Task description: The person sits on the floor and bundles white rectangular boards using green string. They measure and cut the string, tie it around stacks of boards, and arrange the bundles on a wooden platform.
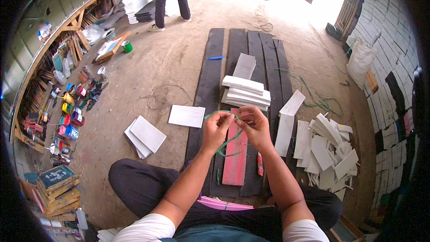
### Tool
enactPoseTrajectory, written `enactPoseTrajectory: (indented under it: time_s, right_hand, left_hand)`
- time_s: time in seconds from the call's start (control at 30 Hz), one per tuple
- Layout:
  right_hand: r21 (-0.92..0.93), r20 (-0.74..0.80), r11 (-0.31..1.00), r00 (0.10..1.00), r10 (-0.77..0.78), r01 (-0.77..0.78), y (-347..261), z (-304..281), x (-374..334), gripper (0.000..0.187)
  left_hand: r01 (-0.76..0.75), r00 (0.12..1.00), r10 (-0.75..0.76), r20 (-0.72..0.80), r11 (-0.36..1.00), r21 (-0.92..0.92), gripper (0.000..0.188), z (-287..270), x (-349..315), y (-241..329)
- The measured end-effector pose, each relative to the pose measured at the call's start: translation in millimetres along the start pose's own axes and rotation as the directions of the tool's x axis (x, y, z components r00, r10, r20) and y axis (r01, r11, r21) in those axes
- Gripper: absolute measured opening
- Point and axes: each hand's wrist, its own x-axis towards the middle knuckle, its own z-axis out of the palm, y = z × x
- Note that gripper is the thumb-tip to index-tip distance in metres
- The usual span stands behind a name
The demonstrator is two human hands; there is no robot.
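A green plastic string runs between my two hands, its loose end curling down over a red board. My left hand pinches the string between thumb and fingers. Close beside it, my right hand also pinches the string, the fingertips of both hands nearly touching. The red board lies lengthwise on long black strips on the floor. Just beyond my hands sits a stack of white foam-like slabs. A red tool like a cutter knife rests right of the red board.
Loose white sheets lie left; a pile of white offcuts lies right. Pink strips tied with green string are near my lap. Paint cans line the left. A person stands far off. White blocks wall the right.
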Motion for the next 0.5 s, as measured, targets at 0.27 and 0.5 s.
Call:
enactPoseTrajectory:
  time_s: [0.27, 0.5]
  right_hand:
    - [-0.006, 0.094, 0.999, 0.994, -0.053, 0.054, -1, 1, 0, 0.034]
    - [-0.089, 0.056, 0.994, 0.997, -0.058, 0.062, 11, 2, 1, 0.035]
  left_hand:
    - [0.097, 0.992, -0.092, 0.083, 0.994, -0.053, 0.02, -1, 0, 4]
    - [0.11, 0.991, -0.097, 0.095, 0.985, -0.135, 0.017, -5, 2, -9]
